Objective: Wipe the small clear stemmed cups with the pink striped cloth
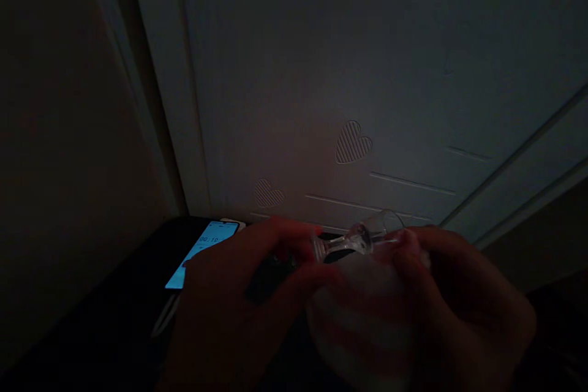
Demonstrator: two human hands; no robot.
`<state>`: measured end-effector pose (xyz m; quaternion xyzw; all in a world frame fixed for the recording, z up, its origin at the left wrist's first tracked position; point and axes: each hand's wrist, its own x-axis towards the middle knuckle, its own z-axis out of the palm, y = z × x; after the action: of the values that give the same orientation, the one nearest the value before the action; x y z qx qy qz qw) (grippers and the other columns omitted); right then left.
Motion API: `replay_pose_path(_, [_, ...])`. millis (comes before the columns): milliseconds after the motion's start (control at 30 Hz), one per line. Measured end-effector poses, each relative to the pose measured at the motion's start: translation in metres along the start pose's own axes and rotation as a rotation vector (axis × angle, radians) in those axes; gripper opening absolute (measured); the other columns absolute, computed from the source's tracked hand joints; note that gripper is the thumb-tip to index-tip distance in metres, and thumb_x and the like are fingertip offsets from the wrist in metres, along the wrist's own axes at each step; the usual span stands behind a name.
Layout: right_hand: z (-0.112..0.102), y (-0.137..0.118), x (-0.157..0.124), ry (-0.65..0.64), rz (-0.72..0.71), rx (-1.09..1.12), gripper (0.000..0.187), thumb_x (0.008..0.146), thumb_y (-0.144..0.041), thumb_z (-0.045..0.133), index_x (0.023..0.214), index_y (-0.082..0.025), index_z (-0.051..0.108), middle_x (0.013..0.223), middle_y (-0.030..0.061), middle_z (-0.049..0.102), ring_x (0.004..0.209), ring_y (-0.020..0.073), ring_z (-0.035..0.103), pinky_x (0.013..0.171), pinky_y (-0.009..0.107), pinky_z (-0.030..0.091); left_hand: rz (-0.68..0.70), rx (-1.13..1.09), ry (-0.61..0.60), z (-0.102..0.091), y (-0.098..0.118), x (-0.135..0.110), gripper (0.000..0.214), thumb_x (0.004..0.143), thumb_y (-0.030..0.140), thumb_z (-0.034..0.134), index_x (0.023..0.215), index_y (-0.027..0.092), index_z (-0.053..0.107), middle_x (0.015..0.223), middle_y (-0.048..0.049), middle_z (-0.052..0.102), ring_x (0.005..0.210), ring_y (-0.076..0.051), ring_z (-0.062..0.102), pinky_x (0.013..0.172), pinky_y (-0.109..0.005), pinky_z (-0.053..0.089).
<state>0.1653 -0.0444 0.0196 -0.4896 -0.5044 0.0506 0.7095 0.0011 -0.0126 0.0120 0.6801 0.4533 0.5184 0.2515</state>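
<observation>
A small clear stemmed glass (361, 237) lies sideways between my two hands. My left hand (248, 294) pinches its round foot between thumb and fingers. At the bowl end, my right hand (459, 294) is closed on the rim with part of a cloth at its fingertips. The cloth (362, 324), striped in pale and pinkish bands, hangs below the glass and between the hands. Dim light hides much of the fingers and the cloth's lower end.
A lit phone (202, 254) showing a timer lies on a dark surface beyond my left hand, a pale cable (164, 317) near it. Behind stands a light panel (321, 73) with carved hearts and lines. A dark wall (68, 135) rises at the left.
</observation>
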Motion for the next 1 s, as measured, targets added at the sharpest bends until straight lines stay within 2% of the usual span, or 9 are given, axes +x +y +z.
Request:
replay_pose_path(133, [-0.003,0.001,0.001,-0.061,-0.012,-0.034,0.007,0.082,-0.032,0.076,0.080,-0.027,0.072,0.069,-0.0036,0.068,0.059,0.0117,0.060,0.049,0.024,0.041,0.027,0.081,0.034,0.000,0.002,0.001,0.007,0.085,0.045,0.067,0.090,0.042,0.070,0.082,0.0127,0.078,0.074,-0.020,0.071,0.066,-0.033,0.047])
replay_pose_path(233, [-0.011,0.006,0.005,-0.192,-0.091,-0.102,0.004,0.084,-0.027,0.074,0.087,-0.025,0.071,0.075,-0.0026,0.070,0.063,0.0125,0.063,0.051,0.023,0.044,0.012,0.082,-0.001,-0.001,0.007,0.001,0.019,0.084,0.039,0.069,0.102,0.043,0.068,0.089,0.0115,0.078,0.080,-0.020,0.071,0.072,-0.035,0.049])
replay_pose_path(300, [-0.016,0.009,0.008,-0.220,-0.131,-0.127,0.006,0.086,-0.024,0.072,0.091,-0.025,0.070,0.077,-0.0021,0.070,0.065,0.0130,0.064,0.054,0.023,0.046,0.036,0.089,-0.034,-0.002,0.007,0.002,0.032,0.082,0.032,0.072,0.111,0.042,0.064,0.086,0.0108,0.075,0.078,-0.017,0.069,0.072,-0.032,0.050])
replay_pose_path(367, [-0.019,0.010,0.010,-0.248,-0.138,-0.158,0.006,0.088,-0.022,0.070,0.093,-0.026,0.069,0.077,-0.0031,0.070,0.064,0.0119,0.064,0.055,0.023,0.048,0.112,0.111,-0.049,-0.001,0.005,0.003,0.039,0.082,0.024,0.073,0.114,0.042,0.062,0.087,0.0111,0.073,0.076,-0.014,0.068,0.071,-0.028,0.050])
replay_pose_path(533, [-0.020,0.009,0.013,-0.282,-0.154,-0.209,0.007,0.089,-0.020,0.068,0.091,-0.027,0.068,0.075,-0.0052,0.069,0.063,0.0102,0.064,0.055,0.021,0.048,0.296,0.110,-0.092,0.005,-0.004,0.006,0.043,0.077,0.007,0.076,0.105,0.038,0.065,0.092,0.0134,0.069,0.079,-0.008,0.065,0.073,-0.019,0.050])
replay_pose_path(667, [-0.019,0.010,0.013,-0.275,-0.152,-0.237,0.005,0.087,-0.023,0.070,0.088,-0.027,0.069,0.074,-0.0059,0.070,0.063,0.0097,0.063,0.054,0.020,0.047,0.292,0.116,-0.085,0.008,-0.007,0.007,0.042,0.076,0.006,0.078,0.102,0.036,0.065,0.091,0.0148,0.069,0.079,-0.005,0.066,0.075,-0.015,0.049])
replay_pose_path(800, [-0.024,0.019,0.017,-0.272,-0.108,-0.265,0.001,0.088,-0.027,0.069,0.087,-0.027,0.069,0.073,-0.0050,0.070,0.062,0.0117,0.063,0.056,0.023,0.048,0.242,0.134,-0.087,0.008,-0.014,0.012,0.035,0.083,0.017,0.074,0.108,0.039,0.064,0.094,0.0153,0.071,0.079,-0.007,0.068,0.075,-0.017,0.049])
replay_pose_path(933, [-0.031,0.037,0.025,-0.208,-0.088,-0.374,0.007,0.088,-0.034,0.068,0.086,-0.026,0.069,0.072,-0.0046,0.069,0.063,0.0121,0.063,0.055,0.022,0.045,0.176,0.173,-0.024,-0.003,-0.026,0.022,0.025,0.086,0.022,0.068,0.107,0.036,0.067,0.091,0.0115,0.073,0.075,-0.010,0.068,0.071,-0.020,0.049])
replay_pose_path(1000, [-0.032,0.049,0.031,-0.217,-0.073,-0.428,0.014,0.088,-0.039,0.068,0.086,-0.025,0.069,0.071,-0.0044,0.067,0.064,0.0121,0.061,0.055,0.022,0.044,0.140,0.201,0.011,-0.011,-0.030,0.026,0.019,0.086,0.026,0.067,0.104,0.033,0.070,0.089,0.0088,0.075,0.071,-0.012,0.068,0.072,-0.023,0.051])
